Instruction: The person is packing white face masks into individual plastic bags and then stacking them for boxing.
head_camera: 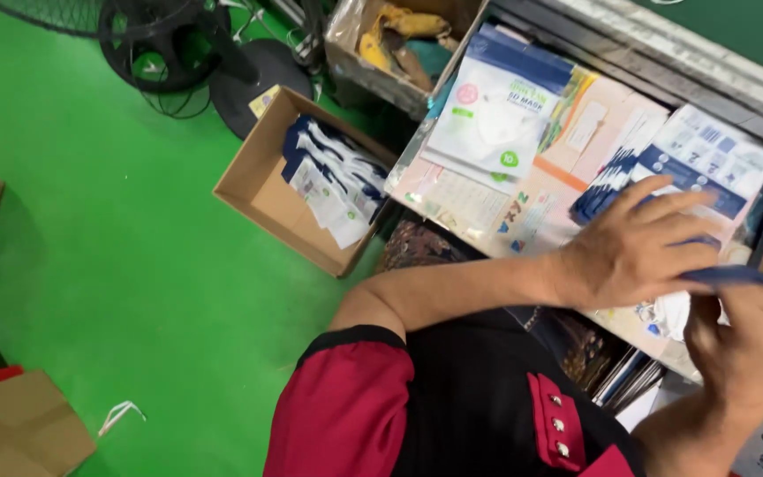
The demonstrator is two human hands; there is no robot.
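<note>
Pinching a dark blue packet [757,281], your right hand [744,340] grips its edge while your left hand [642,243] lies flat, fingers spread, on the packet stack [708,163].

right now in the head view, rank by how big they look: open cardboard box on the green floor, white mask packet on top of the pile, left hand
1. Open cardboard box, clearly the largest.
2. White mask packet.
3. Left hand, though it sits nearer the camera, so its rank against the packet is unsure.

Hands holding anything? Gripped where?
Right hand pinches a dark blue packet by its lower edge. Left hand lies flat on it, not clearly gripping.
</note>
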